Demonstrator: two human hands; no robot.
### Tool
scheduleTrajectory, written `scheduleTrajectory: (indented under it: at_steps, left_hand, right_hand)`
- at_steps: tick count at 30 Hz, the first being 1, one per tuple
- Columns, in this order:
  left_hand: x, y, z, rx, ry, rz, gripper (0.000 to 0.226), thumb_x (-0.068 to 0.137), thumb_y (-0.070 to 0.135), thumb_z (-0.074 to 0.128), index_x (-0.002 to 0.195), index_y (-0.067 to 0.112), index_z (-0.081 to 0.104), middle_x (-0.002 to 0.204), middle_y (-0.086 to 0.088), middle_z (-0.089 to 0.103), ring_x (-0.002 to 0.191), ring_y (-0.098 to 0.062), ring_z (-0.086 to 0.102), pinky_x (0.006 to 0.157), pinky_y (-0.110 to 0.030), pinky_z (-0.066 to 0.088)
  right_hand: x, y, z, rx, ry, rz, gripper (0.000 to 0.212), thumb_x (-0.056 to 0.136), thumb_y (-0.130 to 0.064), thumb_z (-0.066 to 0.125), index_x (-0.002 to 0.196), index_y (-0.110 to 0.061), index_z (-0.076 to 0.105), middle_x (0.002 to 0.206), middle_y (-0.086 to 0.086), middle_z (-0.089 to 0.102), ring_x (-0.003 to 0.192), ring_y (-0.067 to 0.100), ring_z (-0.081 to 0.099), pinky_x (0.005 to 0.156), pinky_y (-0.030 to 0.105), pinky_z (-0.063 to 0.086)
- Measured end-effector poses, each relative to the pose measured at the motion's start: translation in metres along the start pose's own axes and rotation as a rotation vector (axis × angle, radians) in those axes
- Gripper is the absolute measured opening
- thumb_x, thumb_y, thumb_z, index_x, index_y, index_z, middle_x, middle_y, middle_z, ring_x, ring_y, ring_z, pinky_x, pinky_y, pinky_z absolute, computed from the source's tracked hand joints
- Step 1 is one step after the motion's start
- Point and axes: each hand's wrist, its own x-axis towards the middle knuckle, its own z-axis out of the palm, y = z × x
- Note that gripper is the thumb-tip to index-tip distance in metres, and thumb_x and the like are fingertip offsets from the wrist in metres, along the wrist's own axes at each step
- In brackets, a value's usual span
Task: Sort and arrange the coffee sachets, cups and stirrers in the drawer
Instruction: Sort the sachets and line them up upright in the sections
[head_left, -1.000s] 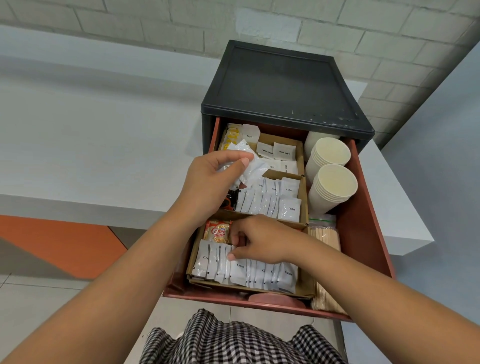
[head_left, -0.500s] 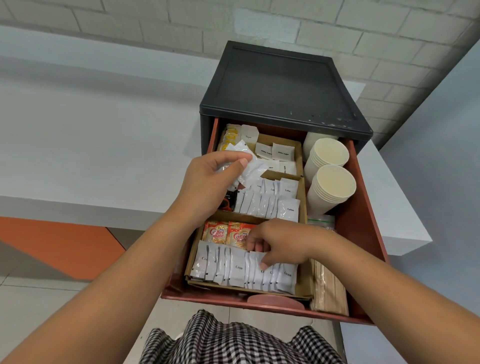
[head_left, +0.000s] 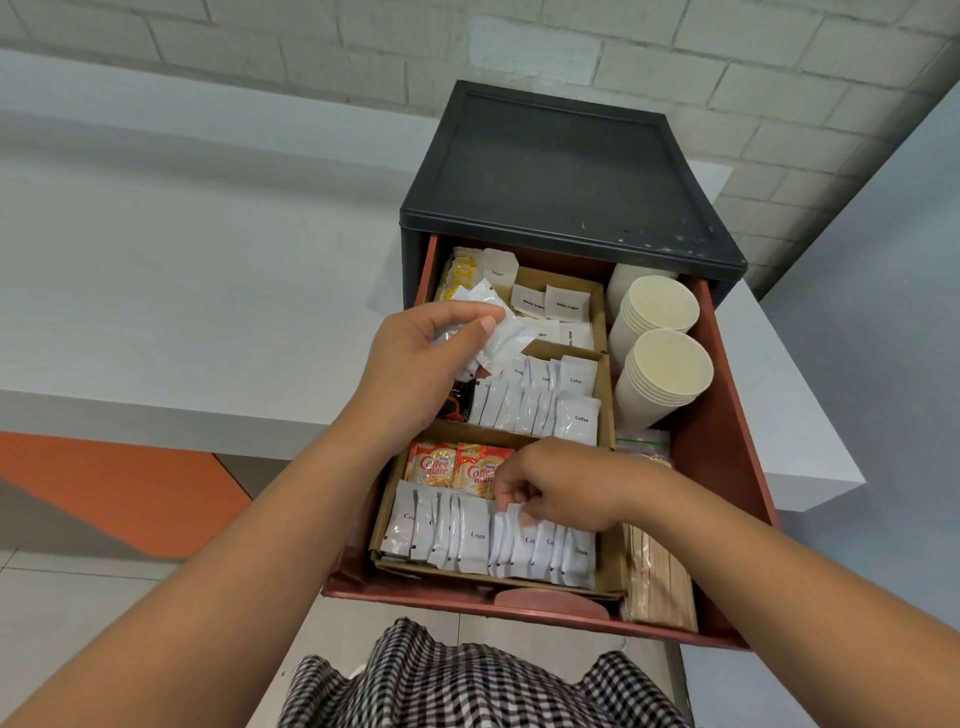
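Grips spare sachets (head_left: 498, 338) in left hand (head_left: 415, 364), pinches cream sachets (head_left: 524, 543) at drawer (head_left: 719, 441) front with right hand (head_left: 563, 483); next probably needs a gap parted.

Head-worn camera looks steeply down, close over the open drawer (head_left: 727, 395).

Drawer (head_left: 727, 467): cream sachets (head_left: 467, 535) are standing in the front tray, with creamer packets (head_left: 457, 465) lying just behind them. Coffee sachets (head_left: 535, 410) are sitting in the middle tray, sugar sachets (head_left: 550, 306) in the rear one. Cups (head_left: 660, 374) are lying stacked at right rear, and stirrers (head_left: 660, 582) are lying before them.
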Motion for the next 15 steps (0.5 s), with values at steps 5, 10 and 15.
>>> scheduleTrajectory:
  at_steps: [5, 10, 15]
  left_hand:
    - [0.0, 0.0, 0.0, -0.003, -0.002, 0.003, 0.016, 0.094, 0.025, 0.064, 0.098, 0.037, 0.074, 0.1, 0.029, 0.069, 0.109, 0.011, 0.057, 0.099, -0.024, 0.046]
    - [-0.001, 0.0, 0.0, 0.009, 0.001, 0.012, 0.015, 0.094, 0.026, 0.064, 0.099, 0.037, 0.074, 0.103, 0.027, 0.069, 0.109, 0.011, 0.056, 0.097, -0.021, 0.045]
    - [0.0, 0.001, 0.0, 0.02, 0.006, 0.0, 0.015, 0.094, 0.027, 0.064, 0.099, 0.037, 0.074, 0.105, 0.026, 0.068, 0.111, 0.007, 0.056, 0.1, -0.025, 0.047]
  right_hand:
    - [0.004, -0.003, 0.0, 0.117, 0.065, -0.021, 0.018, 0.089, -0.009, 0.066, 0.091, -0.026, 0.061, 0.075, -0.015, 0.052, 0.066, 0.001, 0.046, 0.062, 0.019, 0.038]
    - [0.002, -0.006, 0.004, 0.142, 0.148, -0.009, 0.02, 0.085, -0.008, 0.07, 0.102, -0.017, 0.068, 0.093, -0.005, 0.067, 0.084, 0.008, 0.06, 0.079, 0.026, 0.049]
    - [-0.02, 0.006, -0.013, -0.009, 0.209, 0.014, 0.027, 0.089, -0.009, 0.064, 0.113, -0.022, 0.067, 0.104, -0.008, 0.065, 0.092, 0.006, 0.058, 0.082, 0.021, 0.046]
